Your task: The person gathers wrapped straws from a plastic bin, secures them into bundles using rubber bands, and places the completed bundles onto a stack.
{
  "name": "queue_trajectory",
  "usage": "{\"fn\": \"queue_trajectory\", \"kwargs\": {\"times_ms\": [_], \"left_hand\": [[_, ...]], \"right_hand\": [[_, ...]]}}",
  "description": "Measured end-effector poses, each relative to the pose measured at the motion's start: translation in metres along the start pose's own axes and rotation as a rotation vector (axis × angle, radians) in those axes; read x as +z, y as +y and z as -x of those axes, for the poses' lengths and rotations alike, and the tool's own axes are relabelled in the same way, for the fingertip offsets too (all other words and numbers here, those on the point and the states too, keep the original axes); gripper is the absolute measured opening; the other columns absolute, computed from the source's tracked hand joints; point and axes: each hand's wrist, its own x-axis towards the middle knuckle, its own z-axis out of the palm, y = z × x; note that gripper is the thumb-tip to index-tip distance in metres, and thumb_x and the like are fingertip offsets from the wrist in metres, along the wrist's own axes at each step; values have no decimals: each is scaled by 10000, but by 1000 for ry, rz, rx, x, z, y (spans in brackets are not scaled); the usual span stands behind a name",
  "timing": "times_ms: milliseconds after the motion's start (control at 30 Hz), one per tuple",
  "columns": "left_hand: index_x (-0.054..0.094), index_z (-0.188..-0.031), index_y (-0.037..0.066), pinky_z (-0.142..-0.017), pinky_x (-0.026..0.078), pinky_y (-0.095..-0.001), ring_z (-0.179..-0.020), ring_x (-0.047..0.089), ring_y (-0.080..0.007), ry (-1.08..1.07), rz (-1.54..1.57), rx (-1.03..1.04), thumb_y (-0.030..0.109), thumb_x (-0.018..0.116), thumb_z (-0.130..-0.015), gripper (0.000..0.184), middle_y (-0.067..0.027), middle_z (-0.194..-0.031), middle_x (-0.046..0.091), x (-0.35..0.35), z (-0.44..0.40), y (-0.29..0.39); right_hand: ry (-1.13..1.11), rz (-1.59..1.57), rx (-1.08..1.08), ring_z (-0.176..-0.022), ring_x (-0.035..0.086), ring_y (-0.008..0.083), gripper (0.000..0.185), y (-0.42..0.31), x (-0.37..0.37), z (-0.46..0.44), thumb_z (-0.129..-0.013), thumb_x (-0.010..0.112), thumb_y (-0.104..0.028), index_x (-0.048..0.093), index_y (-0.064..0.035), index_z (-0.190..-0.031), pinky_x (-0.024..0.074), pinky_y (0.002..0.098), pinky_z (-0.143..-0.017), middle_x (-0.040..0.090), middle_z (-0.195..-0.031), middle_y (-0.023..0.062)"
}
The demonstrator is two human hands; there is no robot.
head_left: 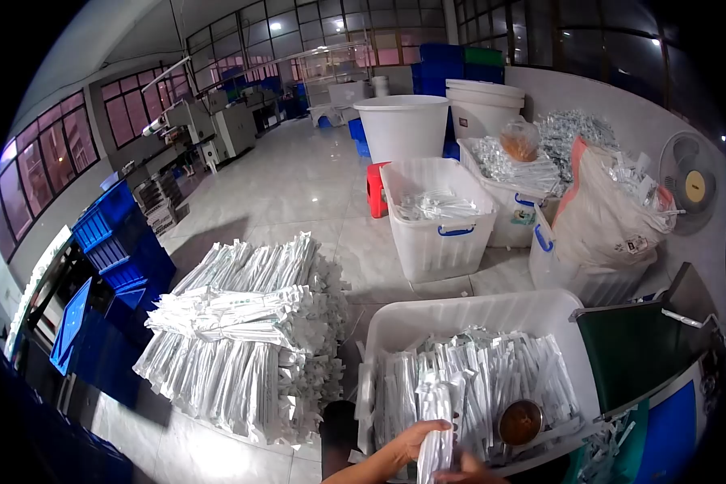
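My left hand (415, 442) is wrapped round a bundle of long, thin, white wrapped packets (436, 403), held nearly upright over the near side of a white plastic tub (476, 305). Low at the frame's bottom edge, my right hand (469, 469) is close to the bundle's lower end; it is dark and blurred, so its grip cannot be made out. More of the same packets (492, 363) stand and lean inside the tub. Among them sits a round bowl (521, 423) with something reddish-brown in it.
A tall stack of packets (226, 355) rises left of the tub. Blue crates (129, 242) are piled at the far left. Ahead stand a white bin (452, 256), a red stool (376, 190), a big round tub (402, 129) and a stuffed sack (605, 202). A fan (692, 185) is at the right.
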Motion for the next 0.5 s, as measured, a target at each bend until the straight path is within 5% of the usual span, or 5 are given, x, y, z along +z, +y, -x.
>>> {"fn": "queue_trajectory", "kwargs": {"times_ms": [67, 133, 333, 433, 500], "left_hand": [[556, -932, -24, -657, 504, -302, -712, 597, -187, 159, -183, 48, 147, 583, -757, 247, -104, -815, 603, 45, -1, -4], [563, -946, -25, -666, 484, -272, -746, 588, -164, 183, -402, 34, 163, 616, -733, 288, -98, -856, 607, 79, -10, -10], [555, -1013, -54, -837, 407, -281, -946, 533, -168, 164, -678, -100, 226, 669, -708, 430, -117, -970, 593, 90, -21, -16], [436, -1158, -66, -933, 362, -329, -1054, 491, -224, -6, -511, -114, 331, 661, -719, 633, -171, -1134, 508, 51, -21, -30], [280, -1256, -67, -974, 331, -377, -1121, 437, -295, -193, 45, -185, 399, 630, -727, 788, -224, -1250, 380, 45, -13, -35]], "right_hand": [[467, 429, -173, -1099, 419, 283, 853, -22, -33, -7, -627, 733, -358, 298, 49, -1238, 373, 376, -871, 383, -1221, 213], [690, 849, -462, -1134, 365, 375, 888, -57, -58, -31, -571, 752, -348, 303, 33, -1236, 324, 417, -931, 377, -1230, 214], [80, 575, -20, -847, 591, 166, 350, -58, -101, -64, -734, 642, -212, 590, 26, -985, 438, 268, -780, 625, -904, 153], [-91, 196, -90, -809, 589, 121, 235, -52, -94, -59, -775, 595, -155, 617, 41, -904, 433, 247, -766, 645, -827, 107], [-76, -27, -158, -786, 588, 121, 193, -62, -77, -52, -791, 570, -119, 623, 35, -896, 436, 246, -749, 645, -806, 85]]}}
